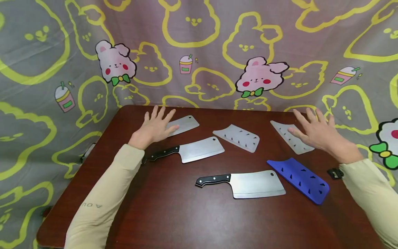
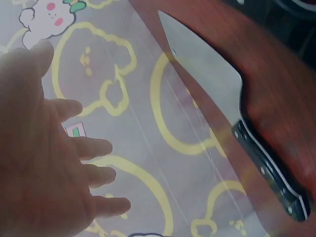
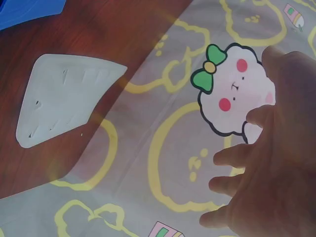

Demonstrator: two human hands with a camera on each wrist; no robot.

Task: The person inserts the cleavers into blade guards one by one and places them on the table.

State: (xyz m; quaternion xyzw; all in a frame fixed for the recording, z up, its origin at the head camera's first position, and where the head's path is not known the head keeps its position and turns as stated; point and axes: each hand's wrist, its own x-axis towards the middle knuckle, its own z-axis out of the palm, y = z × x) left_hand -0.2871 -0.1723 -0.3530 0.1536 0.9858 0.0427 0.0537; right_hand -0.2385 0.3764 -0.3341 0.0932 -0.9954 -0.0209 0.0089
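Note:
My left hand [image 1: 155,127] hovers with spread fingers above the far left of the table, partly hiding the rear cleaver [image 1: 189,123]. In the left wrist view a cleaver [image 2: 210,69] with a black riveted handle lies apart from that hand. On the right, my right hand [image 1: 321,135] is also spread and holds nothing; it covers part of a white blade sheath [image 1: 285,132]. Two more cleavers lie flat: a middle one [image 1: 202,150] and a front one [image 1: 257,185]. Another white sheath [image 1: 239,137] and a blue sheath [image 1: 300,179] lie right of the blades.
The dark reddish-brown table [image 1: 174,214] has a patterned curtain [image 1: 211,31] behind it and at its sides. By the right sleeve a small black object [image 1: 335,173] shows; its kind is unclear.

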